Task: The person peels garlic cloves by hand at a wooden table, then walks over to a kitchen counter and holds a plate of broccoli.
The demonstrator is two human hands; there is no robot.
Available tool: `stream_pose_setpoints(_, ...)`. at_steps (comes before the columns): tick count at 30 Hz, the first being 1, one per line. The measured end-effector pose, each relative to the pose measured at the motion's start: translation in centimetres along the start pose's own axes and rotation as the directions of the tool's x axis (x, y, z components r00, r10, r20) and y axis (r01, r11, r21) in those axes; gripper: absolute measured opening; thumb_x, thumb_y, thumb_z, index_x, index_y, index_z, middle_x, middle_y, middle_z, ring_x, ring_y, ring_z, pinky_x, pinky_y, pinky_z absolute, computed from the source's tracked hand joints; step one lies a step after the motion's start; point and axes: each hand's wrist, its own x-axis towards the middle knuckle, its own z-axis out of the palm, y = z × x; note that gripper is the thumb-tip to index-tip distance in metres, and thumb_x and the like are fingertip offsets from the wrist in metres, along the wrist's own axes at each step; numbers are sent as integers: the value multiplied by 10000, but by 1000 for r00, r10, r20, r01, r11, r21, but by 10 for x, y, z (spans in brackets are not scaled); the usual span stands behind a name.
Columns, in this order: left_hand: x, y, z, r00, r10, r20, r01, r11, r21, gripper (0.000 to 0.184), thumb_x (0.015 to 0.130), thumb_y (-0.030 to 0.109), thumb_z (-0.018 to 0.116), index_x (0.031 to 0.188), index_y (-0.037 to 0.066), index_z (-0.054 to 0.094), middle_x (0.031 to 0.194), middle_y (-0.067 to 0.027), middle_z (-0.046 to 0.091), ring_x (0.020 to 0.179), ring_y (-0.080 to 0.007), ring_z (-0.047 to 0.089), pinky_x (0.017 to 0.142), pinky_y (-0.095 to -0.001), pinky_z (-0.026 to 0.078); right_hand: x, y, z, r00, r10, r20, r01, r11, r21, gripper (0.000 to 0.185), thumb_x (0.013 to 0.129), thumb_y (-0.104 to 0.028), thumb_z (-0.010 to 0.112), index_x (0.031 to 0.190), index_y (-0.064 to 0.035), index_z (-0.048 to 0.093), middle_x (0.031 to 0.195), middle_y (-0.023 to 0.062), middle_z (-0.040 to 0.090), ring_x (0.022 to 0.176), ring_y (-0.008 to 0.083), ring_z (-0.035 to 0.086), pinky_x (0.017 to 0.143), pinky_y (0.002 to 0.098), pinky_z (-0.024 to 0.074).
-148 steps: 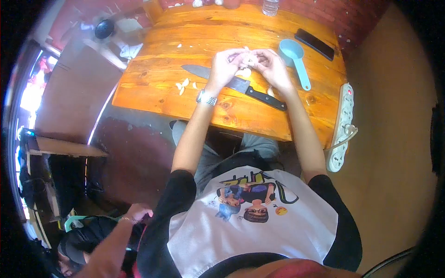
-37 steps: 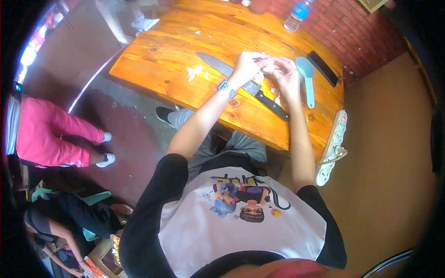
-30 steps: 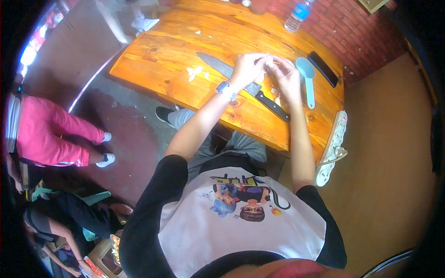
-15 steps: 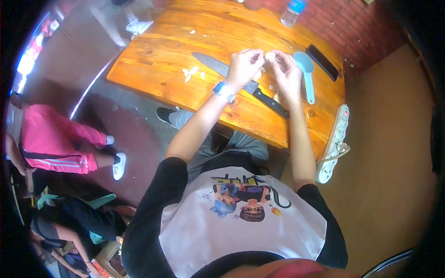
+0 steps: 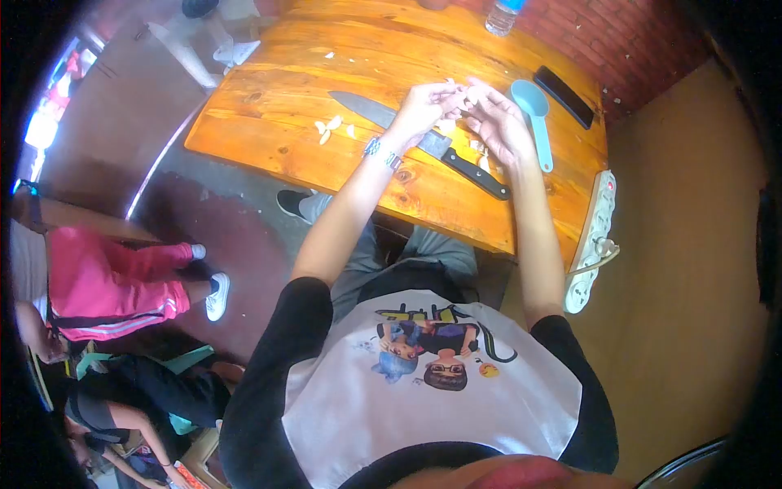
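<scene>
My left hand (image 5: 423, 112), with a watch on its wrist, and my right hand (image 5: 501, 124) meet over the wooden table. Their fingertips pinch a small pale garlic clove (image 5: 467, 94), partly covered by the fingers. Beneath them a kitchen knife (image 5: 437, 143) lies flat, its black handle toward me and its tip to the left. Peeled cloves (image 5: 329, 128) rest left of the blade. More garlic pieces and skins (image 5: 482, 155) lie beside the handle, under my right hand.
A light-blue scoop (image 5: 531, 102) and a black phone (image 5: 564, 97) lie right of my hands. A water bottle (image 5: 503, 16) stands at the back. A white power strip (image 5: 592, 240) runs along the table's right edge. Other people are at the left.
The fingers of both hands have closed in together around the clove, and my right hand has opened out slightly at the palm. At the left, the person in pink trousers has shifted a little.
</scene>
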Motion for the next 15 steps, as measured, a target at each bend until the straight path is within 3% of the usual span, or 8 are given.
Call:
stream_pose_setpoints(7,3,-2,-6,992,-130,6,130,985,-117,130,848,63,570,922,-25,630,812,-55,623,679,-87,546,609,-198,451,5,10,-1,996,-90,10,91,981,-170,330,895,7,402,1222,20,445,1163,118,532,922,162,550,671,229,445)
stream_pose_setpoints(10,2,-1,0,992,-93,-87,87,994,-72,106,845,48,563,878,-32,626,778,-63,626,642,-93,549,582,-206,451,6,9,2,994,-105,21,107,978,-177,323,895,6,406,1215,21,451,1131,109,543,891,137,537,659,213,430)
stream_pose_setpoints(13,1,1,4,993,35,-112,-26,996,82,92,823,63,588,839,-19,629,736,-63,626,618,-94,557,566,-231,457,4,8,8,988,-144,-47,133,972,-192,316,899,-33,443,1212,1,462,1018,74,570,822,114,535,640,208,426)
stream_pose_setpoints(15,2,-2,6,984,140,-105,-101,944,314,86,805,69,599,822,-8,631,707,-81,621,608,-108,572,577,-254,465,7,9,2,976,-195,-101,148,924,-353,301,900,-52,459,1195,3,468,960,51,553,834,102,522,689,206,422)
